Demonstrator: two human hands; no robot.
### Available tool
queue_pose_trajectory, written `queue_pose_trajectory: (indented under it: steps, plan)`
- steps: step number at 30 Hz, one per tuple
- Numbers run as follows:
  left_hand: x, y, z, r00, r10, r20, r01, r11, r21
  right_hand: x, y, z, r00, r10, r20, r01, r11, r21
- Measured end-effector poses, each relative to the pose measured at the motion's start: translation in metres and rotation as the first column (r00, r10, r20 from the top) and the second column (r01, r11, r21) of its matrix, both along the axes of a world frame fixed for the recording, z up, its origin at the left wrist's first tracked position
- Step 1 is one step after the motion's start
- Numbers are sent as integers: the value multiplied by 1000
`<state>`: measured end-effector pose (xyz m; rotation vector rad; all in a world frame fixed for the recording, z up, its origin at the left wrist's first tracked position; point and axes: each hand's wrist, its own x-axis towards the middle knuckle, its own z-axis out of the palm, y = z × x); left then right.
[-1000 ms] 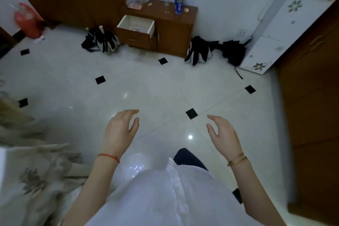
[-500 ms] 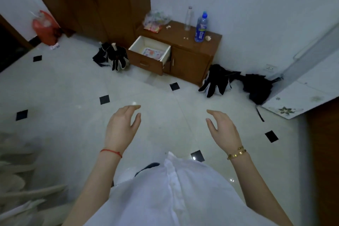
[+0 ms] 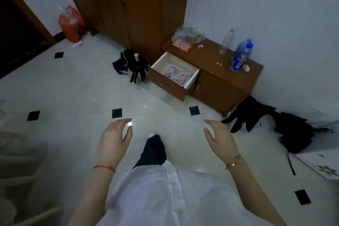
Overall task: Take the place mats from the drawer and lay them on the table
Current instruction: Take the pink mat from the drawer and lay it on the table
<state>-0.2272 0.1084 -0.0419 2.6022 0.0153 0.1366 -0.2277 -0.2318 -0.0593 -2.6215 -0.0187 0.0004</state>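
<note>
A low brown cabinet (image 3: 218, 86) stands against the white wall ahead, and its drawer (image 3: 166, 83) is pulled open. Inside the drawer lies a colourful patterned place mat (image 3: 177, 74). My left hand (image 3: 114, 140) and my right hand (image 3: 221, 138) hover in front of me over the tiled floor, well short of the drawer. Both hands hold nothing, with their fingers relaxed and slightly bent. The table is out of view.
On the cabinet top stand a blue bottle (image 3: 240, 56), a clear bottle (image 3: 226, 41) and a plastic bag (image 3: 187, 36). Black umbrellas lie left (image 3: 134, 64) and right (image 3: 247, 113) of the cabinet. A red bag (image 3: 70, 24) sits by a doorway. Chairs blur at left.
I have walked toward the cabinet, so the open drawer is nearer and larger. My hands stay raised and empty. One leg now steps forward between them.
</note>
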Motion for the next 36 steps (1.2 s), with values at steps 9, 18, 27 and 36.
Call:
queue_pose_trajectory:
  steps: [9,18,27,36]
  plan:
    - [255,37,43,977,-177,122,165,981,103,212,54,33,994,-94,50,91,993,71]
    - [413,20,10,950,-308,40,305,949,76,314,54,-13,964,-258,-64,262,963,66]
    - [546,-23,-16,899,-436,49,434,900,40,432,24,-23,927,-367,-79,371,927,56]
    - [641,-54,-75,795,-604,-61,606,796,15,492,23,-69,796,-588,-147,596,803,12]
